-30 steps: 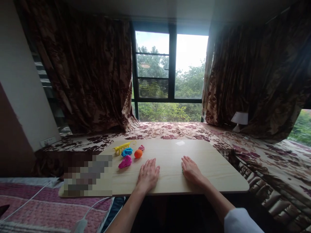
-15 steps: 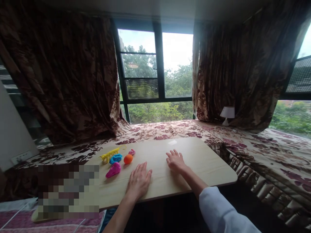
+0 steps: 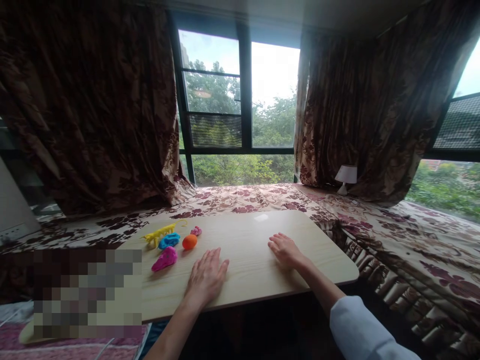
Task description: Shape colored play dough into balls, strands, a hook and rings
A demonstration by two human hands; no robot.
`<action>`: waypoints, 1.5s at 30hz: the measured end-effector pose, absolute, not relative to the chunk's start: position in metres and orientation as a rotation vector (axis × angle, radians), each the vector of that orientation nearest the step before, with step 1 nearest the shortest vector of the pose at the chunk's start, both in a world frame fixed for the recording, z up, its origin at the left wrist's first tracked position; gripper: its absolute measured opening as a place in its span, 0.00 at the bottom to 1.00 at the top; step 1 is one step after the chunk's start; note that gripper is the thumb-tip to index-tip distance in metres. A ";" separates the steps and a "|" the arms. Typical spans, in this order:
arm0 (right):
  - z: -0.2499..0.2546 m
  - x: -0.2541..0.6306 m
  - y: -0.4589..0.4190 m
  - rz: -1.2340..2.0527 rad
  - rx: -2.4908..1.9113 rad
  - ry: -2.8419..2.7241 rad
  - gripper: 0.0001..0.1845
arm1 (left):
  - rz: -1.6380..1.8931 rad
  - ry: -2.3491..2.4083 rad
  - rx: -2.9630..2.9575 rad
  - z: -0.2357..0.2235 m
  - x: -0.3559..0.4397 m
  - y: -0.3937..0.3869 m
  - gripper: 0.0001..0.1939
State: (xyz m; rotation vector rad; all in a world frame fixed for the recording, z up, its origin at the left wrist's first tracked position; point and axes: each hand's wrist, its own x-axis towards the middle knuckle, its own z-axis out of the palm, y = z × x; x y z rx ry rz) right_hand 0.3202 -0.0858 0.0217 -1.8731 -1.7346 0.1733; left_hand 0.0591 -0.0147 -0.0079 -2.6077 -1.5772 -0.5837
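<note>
While the left hand [image 3: 207, 277] lies flat, the palm-down right hand [image 3: 286, 251] conceals any hold.

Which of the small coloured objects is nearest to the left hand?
The orange ball; the magenta lump, blue lump, yellow toy and pink cluster lie farther from the left hand.

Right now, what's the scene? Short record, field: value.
Left hand: palm down, thumb apart, on or just over the table
Right hand: palm down; underside hidden
Nearest left hand: orange ball
Also clustered there: yellow toy, blue lump, magenta lump, small pink piece
Backdrop: window, patterned curtains, white lamp
</note>
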 end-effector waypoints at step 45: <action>0.019 0.179 -0.079 -0.099 -1.818 -2.066 0.22 | -1.042 -1.746 -2.540 0.004 0.051 -0.016 0.27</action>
